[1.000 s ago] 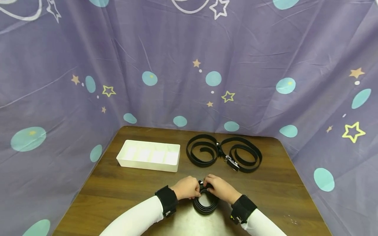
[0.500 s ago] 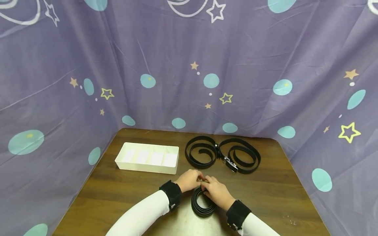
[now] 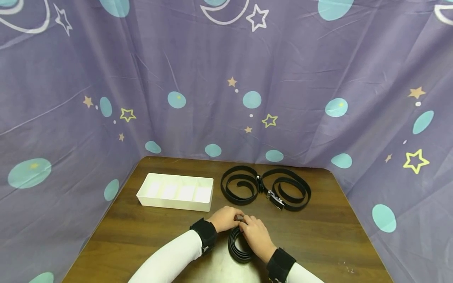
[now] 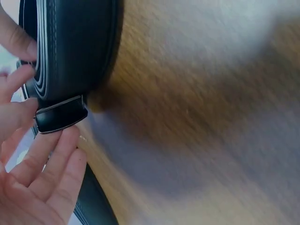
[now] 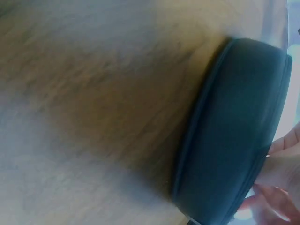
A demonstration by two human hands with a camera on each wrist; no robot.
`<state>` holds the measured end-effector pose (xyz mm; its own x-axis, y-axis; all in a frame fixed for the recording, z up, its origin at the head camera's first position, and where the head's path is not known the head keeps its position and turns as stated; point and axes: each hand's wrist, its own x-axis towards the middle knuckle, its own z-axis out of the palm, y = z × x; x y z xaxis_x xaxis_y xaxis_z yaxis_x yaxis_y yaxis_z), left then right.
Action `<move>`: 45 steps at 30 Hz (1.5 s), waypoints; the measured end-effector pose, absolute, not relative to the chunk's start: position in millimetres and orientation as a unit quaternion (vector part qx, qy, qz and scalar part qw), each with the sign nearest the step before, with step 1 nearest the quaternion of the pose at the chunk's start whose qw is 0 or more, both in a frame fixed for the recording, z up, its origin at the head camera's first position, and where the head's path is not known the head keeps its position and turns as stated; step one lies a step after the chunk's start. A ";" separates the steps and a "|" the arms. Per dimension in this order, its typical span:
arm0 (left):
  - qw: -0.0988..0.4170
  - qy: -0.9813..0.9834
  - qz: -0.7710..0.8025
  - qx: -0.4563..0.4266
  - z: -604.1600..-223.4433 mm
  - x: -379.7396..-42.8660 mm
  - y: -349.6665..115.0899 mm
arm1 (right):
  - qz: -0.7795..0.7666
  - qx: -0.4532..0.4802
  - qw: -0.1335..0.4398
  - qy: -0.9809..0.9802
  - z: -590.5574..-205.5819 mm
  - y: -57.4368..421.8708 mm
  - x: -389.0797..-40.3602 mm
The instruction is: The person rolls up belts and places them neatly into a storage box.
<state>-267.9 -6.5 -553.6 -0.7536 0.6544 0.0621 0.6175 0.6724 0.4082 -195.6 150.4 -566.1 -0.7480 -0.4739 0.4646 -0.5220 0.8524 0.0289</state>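
Observation:
A black leather belt (image 3: 234, 251), wound in a round coil, stands on its edge near the front of the table. At the coil's far side my left hand (image 3: 225, 219) pinches the buckle end (image 3: 239, 217), thumb opposite fingers. The left wrist view has these fingers at a short leather loop (image 4: 61, 115) beside the layered, stitched strap. My right hand (image 3: 259, 236) grips the coil's right side, covering part of it. In the right wrist view the smooth outer turn (image 5: 234, 126) fills the middle, with fingers (image 5: 276, 173) behind it.
A white tray (image 3: 174, 204) with compartments stands at the back left. Two more black belts, a left one (image 3: 226, 191) and a right one (image 3: 307, 192), lie loosely coiled at the back, buckles close together. A purple curtain (image 3: 205, 129) surrounds the wooden table (image 3: 318, 236).
My left hand has gone from the coil's left side to the buckle end at its far side. My right hand has shifted slightly nearer me along the coil. The head view has tilted slightly.

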 end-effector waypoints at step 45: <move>0.140 0.917 0.148 0.344 -546.1 -193.2 -48.4 | 0.187 0.165 0.090 -0.964 -557.3 156.1 -241.0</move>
<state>-193.2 -48.4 -546.1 -0.7239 0.6725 -0.1542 0.5899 0.7192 0.3672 -241.0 156.1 -557.3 -0.9295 -0.2839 0.2354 -0.3513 0.8760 -0.3305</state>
